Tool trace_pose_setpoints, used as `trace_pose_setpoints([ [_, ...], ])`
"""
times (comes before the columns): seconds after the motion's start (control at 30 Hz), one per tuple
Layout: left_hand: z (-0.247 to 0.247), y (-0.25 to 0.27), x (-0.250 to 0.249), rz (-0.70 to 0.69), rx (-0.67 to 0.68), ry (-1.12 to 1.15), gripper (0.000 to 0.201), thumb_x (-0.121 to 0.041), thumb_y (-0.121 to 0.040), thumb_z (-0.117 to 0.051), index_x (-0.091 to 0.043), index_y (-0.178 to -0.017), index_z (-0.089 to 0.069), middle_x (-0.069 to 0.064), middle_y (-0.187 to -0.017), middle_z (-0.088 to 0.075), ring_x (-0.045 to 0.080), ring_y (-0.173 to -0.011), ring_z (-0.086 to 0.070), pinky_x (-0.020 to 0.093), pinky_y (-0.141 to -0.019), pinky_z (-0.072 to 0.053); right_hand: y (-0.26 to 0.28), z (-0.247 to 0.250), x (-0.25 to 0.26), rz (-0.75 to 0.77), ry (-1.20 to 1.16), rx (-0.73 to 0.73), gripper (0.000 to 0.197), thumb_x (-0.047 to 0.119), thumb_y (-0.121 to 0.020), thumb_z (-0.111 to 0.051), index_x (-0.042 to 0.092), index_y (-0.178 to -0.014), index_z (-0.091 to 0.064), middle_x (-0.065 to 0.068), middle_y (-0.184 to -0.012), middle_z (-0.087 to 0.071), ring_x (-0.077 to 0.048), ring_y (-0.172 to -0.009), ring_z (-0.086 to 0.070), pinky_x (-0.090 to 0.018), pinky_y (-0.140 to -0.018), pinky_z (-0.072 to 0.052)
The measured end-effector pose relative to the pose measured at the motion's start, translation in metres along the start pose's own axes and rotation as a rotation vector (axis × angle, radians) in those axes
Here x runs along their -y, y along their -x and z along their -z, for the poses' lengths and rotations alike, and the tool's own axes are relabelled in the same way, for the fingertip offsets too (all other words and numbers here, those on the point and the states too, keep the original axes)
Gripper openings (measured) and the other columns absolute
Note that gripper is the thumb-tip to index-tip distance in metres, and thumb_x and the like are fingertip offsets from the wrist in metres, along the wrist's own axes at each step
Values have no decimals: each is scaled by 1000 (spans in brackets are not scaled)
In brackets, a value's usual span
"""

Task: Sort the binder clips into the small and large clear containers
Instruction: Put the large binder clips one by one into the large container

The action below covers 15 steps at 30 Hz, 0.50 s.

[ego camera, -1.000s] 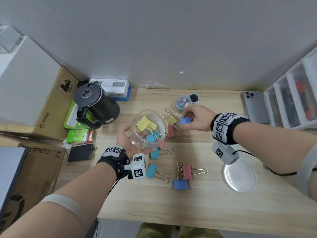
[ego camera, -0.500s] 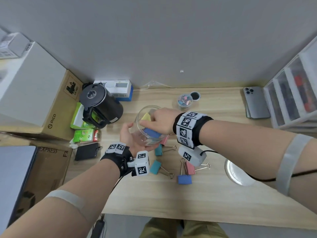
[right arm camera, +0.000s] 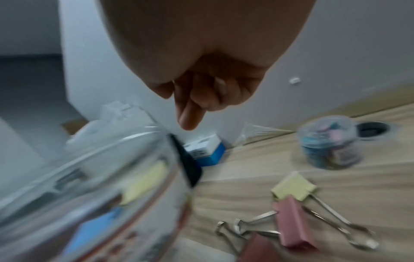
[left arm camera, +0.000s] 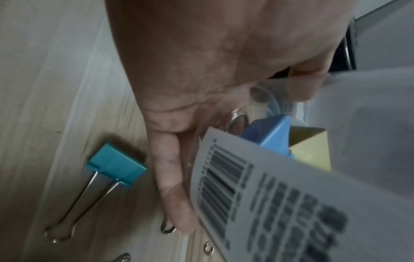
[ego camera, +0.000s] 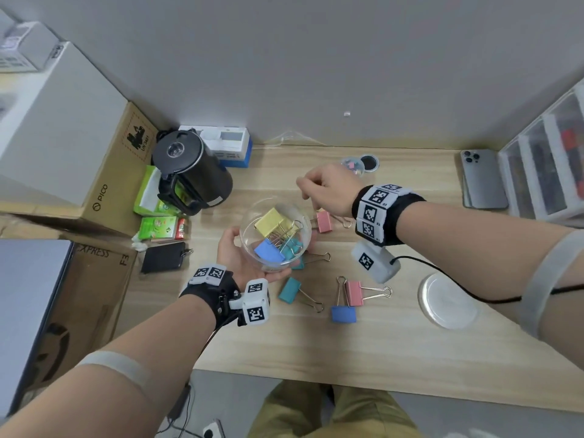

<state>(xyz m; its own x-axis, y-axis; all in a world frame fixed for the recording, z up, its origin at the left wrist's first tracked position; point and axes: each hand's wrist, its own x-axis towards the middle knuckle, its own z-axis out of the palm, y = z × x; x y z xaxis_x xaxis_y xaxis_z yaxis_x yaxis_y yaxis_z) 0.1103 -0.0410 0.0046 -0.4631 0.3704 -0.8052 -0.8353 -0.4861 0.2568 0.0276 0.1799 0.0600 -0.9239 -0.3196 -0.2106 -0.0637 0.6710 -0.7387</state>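
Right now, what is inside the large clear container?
The large clear container holds yellow clips, a blue clip and a teal clip; anything beneath them is hidden.

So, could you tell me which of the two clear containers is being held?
The large clear container, cupped in the left hand; the small clear container stands by the wall.

Left hand (ego camera: 235, 257) cradles large clear container (ego camera: 275, 233) of clips; right hand (ego camera: 328, 191) hovers empty.

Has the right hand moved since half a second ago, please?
Yes: the right hand has left the large clear container, going back and right toward the small container.
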Motion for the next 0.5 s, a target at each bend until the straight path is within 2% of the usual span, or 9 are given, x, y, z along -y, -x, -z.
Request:
trace_pose_setpoints([
  [0.07,12,3,-3,8,26,12,86,-62,-77,-45,-6,-142,-47,31,-137,-52,55,-125,-48,54,-107,-39,-4,-3,-19,-93,13,-34,39,38,-95,-45,15,-74,-69,-1,-63,-70,-15,-56,-62,-28,-59,-48],
  [0.13,22,5,-7,10,50,10,94,-73,-77,-43,-7,-144,-45,28,-142,-49,51,-130,-45,51,-96,-49,-8,-10,-39,-144,86,-27,34,35,-93,-47,14,-78,-69,-3,-68,-71,-20,-67,-66,-33,-66,-54],
  [0.23,34,8,-9,-9,52,-36,102,-85,-76,-41,-9,-143,-48,23,-142,-51,46,-131,-46,47,-86,-53,-10,-23,-65,-197,267,89,21,28,-90,-54,15,-100,-67,-4,-90,-70,-24,-83,-64,-34,-73,-54],
  [0.33,43,11,-7,-33,16,-12,98,-83,-77,-45,-9,-141,-51,24,-139,-54,47,-126,-51,47,-82,-55,-11,-39,-84,-175,437,160,41,27,-84,-65,16,-123,-56,-6,-113,-61,-26,-99,-59,-29,-75,-43],
  [0.43,56,12,-6,-43,-6,37,97,-81,-78,-45,-10,-144,-46,25,-141,-51,48,-126,-51,48,-83,-54,-17,-52,-92,-93,473,144,62,38,-77,-75,18,-130,-50,-7,-123,-53,-28,-111,-52,-33,-84,-44],
  [0.5,62,12,-5,-54,-33,46,96,-81,-78,-46,-11,-144,-47,25,-141,-52,48,-125,-51,48,-84,-54,-21,-59,-92,-51,514,139,65,39,-76,-75,20,-131,-49,-7,-124,-50,-27,-114,-48,-37,-90,-44],
])
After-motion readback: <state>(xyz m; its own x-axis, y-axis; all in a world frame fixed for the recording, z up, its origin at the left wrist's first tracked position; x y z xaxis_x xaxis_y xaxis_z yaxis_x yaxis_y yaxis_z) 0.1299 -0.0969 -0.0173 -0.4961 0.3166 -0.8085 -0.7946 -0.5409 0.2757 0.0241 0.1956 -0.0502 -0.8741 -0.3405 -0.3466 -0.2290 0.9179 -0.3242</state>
